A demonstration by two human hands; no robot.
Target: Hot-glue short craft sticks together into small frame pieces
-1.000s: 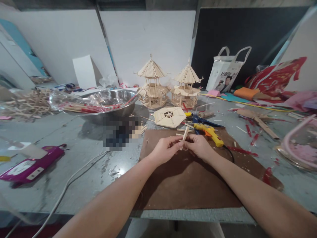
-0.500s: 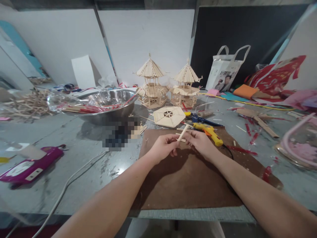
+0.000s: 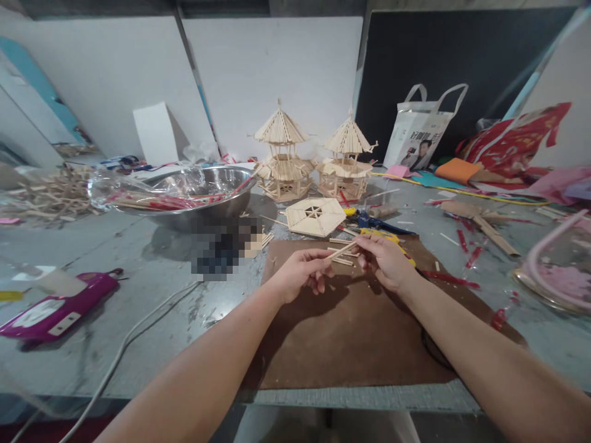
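Head view: short wooden stick (image 3: pixel 343 249), possibly more than one, pinched at one end by the left hand (image 3: pixel 307 271) and at the other by the right hand (image 3: pixel 382 261), slanted just above a brown mat (image 3: pixel 360 338) on the grey tabletop (image 3: pixel 152 277). Close by on the mat, loose sticks (image 3: pixel 341 261), apparently not yet joined. Beyond, hexagonal stick panel (image 3: pixel 330 215), seemingly assembled; farther back, two roofed stick pavilions (image 3: pixel 281 130), to all appearances complete. Yellow glue gun (image 3: pixel 379 234) partly hidden behind the right hand. Stage of the held piece: impossible to tell.

Dim light, glare on table (image 3: pixel 222 319)
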